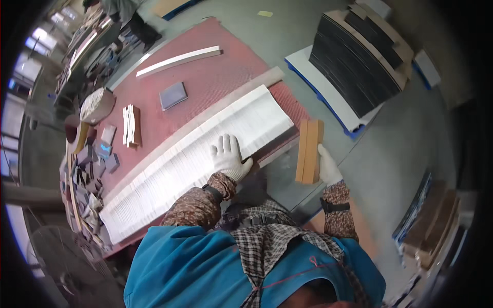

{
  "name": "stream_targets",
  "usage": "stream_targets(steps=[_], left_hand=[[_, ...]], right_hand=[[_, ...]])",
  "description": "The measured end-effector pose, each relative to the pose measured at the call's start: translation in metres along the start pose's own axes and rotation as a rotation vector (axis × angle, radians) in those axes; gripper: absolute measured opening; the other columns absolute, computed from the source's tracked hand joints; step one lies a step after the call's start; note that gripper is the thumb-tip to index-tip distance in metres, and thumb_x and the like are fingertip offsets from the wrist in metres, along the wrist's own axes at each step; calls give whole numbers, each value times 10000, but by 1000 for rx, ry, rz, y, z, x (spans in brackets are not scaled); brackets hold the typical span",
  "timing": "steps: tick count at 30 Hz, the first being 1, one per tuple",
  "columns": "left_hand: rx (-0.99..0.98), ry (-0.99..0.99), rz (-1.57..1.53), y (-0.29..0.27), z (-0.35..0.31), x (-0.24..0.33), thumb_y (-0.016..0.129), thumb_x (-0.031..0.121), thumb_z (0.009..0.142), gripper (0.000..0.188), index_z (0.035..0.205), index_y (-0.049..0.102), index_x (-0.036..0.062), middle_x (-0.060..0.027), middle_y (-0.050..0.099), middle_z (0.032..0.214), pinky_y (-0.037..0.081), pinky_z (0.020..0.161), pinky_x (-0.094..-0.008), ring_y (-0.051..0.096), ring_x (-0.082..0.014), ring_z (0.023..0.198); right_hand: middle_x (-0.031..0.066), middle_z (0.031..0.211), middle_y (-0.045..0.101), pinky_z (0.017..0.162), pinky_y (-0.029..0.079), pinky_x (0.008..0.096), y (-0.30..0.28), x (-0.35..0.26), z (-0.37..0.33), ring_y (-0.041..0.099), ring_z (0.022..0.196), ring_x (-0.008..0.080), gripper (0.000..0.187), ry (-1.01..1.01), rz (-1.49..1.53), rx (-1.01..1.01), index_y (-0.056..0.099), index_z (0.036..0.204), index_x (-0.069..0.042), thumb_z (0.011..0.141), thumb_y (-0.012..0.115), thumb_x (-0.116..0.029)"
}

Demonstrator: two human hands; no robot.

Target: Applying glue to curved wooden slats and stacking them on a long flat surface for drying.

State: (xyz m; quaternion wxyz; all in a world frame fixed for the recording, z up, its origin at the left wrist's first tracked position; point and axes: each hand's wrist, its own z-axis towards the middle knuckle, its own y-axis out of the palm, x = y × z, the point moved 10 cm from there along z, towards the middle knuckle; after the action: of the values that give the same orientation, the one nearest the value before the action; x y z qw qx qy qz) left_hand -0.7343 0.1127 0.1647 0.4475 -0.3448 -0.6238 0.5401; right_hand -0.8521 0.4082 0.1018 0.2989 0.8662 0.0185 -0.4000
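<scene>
My left hand point(229, 156), in a white glove, lies flat with fingers spread on a long row of thin white sheets stood on edge point(195, 154) along the near side of the red table point(215, 77). My right hand point(327, 165), also gloved, grips a small stack of tan wooden pieces point(309, 150) held upright off the table's right end, above the grey floor.
A long pale wooden strip point(179, 60), a grey flat block point(173, 95) and a small wavy white stack point(130, 125) lie on the table. Scrap pieces point(87, 179) pile at its left end. A pallet of dark sheets point(354, 56) stands at the right; a person point(131, 18) stands far off.
</scene>
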Motion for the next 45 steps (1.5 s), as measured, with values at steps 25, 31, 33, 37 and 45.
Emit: stream_targets(steps=[25, 31, 33, 37, 45], left_hand=[[-49, -127, -12, 0, -3, -3, 839, 524, 704, 1092, 1565, 431, -8, -243, 423, 1627, 270, 1251, -619, 360, -428, 1543], [-47, -130, -27, -2, -2, -5, 843, 531, 705, 1092, 1563, 436, -7, -236, 434, 1621, 270, 1255, -614, 367, -422, 1540], [-40, -127, -33, -4, -2, -5, 842, 532, 708, 1085, 1560, 442, -7, -234, 440, 1617, 268, 1257, -613, 371, -422, 1538], [-43, -135, -46, -3, -2, -6, 836, 528, 717, 1064, 1553, 455, -7, -234, 450, 1609, 261, 1261, -609, 374, -419, 1536], [-30, -134, -28, -1, -1, -7, 823, 544, 711, 1066, 1552, 461, -3, -233, 452, 1605, 260, 1259, -610, 369, -418, 1537]], right_hand=[[257, 1406, 560, 1055, 520, 525, 85, -113, 181, 620, 1252, 436, 973, -218, -1921, -42, 257, 1658, -10, 932, 686, -496], [253, 1454, 531, 1094, 498, 529, 105, -114, 186, 589, 1310, 437, 978, -235, -1883, -108, 248, 1666, -17, 935, 692, -491], [263, 1486, 508, 1118, 484, 516, 103, -111, 191, 567, 1337, 440, 976, -234, -1863, -115, 255, 1665, -3, 939, 694, -485], [280, 1563, 453, 1179, 437, 477, 98, -108, 189, 511, 1410, 426, 967, -329, -1780, -203, 272, 1657, 32, 943, 699, -461], [260, 1623, 409, 1248, 375, 448, 60, -105, 162, 415, 1513, 384, 1113, -145, -1597, -477, 269, 1658, 34, 811, 859, -384]])
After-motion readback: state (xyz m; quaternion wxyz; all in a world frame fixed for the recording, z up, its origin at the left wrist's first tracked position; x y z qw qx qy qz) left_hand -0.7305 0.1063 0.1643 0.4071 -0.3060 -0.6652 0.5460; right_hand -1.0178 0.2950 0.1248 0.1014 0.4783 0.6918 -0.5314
